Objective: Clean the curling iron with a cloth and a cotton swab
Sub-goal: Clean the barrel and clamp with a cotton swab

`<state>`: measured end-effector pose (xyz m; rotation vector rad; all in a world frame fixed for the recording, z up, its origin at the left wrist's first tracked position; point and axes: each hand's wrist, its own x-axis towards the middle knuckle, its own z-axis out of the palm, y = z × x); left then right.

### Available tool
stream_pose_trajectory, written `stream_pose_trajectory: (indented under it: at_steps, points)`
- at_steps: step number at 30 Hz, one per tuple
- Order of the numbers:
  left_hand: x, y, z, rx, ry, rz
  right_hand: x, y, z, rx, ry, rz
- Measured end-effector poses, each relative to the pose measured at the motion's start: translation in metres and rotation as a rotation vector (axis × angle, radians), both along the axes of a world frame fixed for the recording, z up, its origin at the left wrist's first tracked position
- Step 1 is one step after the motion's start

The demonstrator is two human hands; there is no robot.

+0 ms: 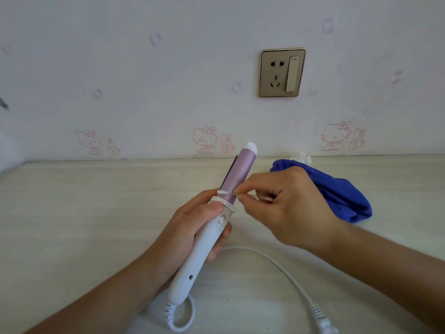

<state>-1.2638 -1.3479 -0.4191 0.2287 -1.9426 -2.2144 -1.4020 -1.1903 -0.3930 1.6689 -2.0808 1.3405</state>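
At the frame's centre the left hand wraps its fingers round the white handle of the curling iron, tilted up toward the wall, while the right hand pinches a cotton swab lying across the purple barrel's base — the blue cloth lies crumpled on the table, centre-right.

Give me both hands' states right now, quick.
Left hand: grips the curling iron by its white handle.
Right hand: pinches the swab, its tip against the barrel's base.
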Motion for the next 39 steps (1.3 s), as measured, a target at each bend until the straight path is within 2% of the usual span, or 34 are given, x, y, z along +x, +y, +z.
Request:
stream_pose_trajectory:
  at_steps: [6, 12, 18, 24, 27, 30, 36, 39]
  points:
    - [0.003, 0.003, -0.001, -0.023, -0.018, -0.018, -0.044, 0.001, 0.009, -0.025, -0.092, -0.266]
    - [0.002, 0.001, -0.001, 0.002, -0.026, 0.010, -0.005, 0.000, -0.003, 0.037, -0.020, -0.044]
    - [0.002, 0.001, 0.000, 0.058, -0.021, -0.053, -0.042, 0.000, 0.014, -0.026, -0.133, -0.226]
    - [0.004, 0.000, 0.001, 0.017, -0.037, -0.042, -0.008, -0.001, -0.001, 0.053, -0.087, -0.038]
    - [0.002, 0.001, 0.003, 0.037, -0.059, -0.041, -0.028, -0.002, 0.008, 0.005, -0.126, -0.149]
    - [-0.002, 0.002, 0.003, 0.141, -0.079, -0.019, -0.045, 0.001, 0.014, 0.003, -0.194, -0.243]
    - [0.001, -0.002, 0.003, 0.119, -0.029, -0.014, -0.001, 0.000, -0.003, 0.034, -0.079, 0.041]
    - [0.000, 0.000, 0.001, 0.108, -0.005, -0.020, -0.022, -0.002, 0.005, -0.016, -0.094, -0.107]
